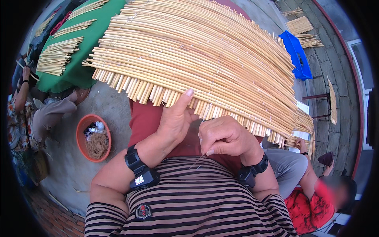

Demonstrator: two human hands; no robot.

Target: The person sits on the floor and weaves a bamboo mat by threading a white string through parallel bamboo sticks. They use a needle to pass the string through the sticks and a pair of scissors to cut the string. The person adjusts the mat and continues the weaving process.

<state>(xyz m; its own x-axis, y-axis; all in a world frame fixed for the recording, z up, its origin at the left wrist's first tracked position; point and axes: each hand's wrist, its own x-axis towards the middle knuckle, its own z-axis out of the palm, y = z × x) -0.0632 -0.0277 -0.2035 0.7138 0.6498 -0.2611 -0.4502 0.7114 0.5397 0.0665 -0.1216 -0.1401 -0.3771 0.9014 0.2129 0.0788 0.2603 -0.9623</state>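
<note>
A large mat of straw-coloured reeds [189, 51], stitched with rows of pale thread, spreads out before me. Under its near edge show the cut ends of a crosswise layer of reeds [134, 86]. My left hand [176, 118] grips this near edge, thumb on top and fingers underneath, partly hidden. Just right of it, my right hand [227, 136] is closed in a pinch below the edge. From its fingertips a thin thread [196, 162] trails toward my striped shirt; whether a needle is with it I cannot make out. Another fine strand rises from this hand to the mat.
An orange basin [81, 138] of brown twine and white thread stands on the floor at left. Reed bundles [59, 55] lie on a green cloth [92, 39]. A blue crate [297, 55] is beyond the mat. People sit at far left and at right, one hand touching the mat's right end.
</note>
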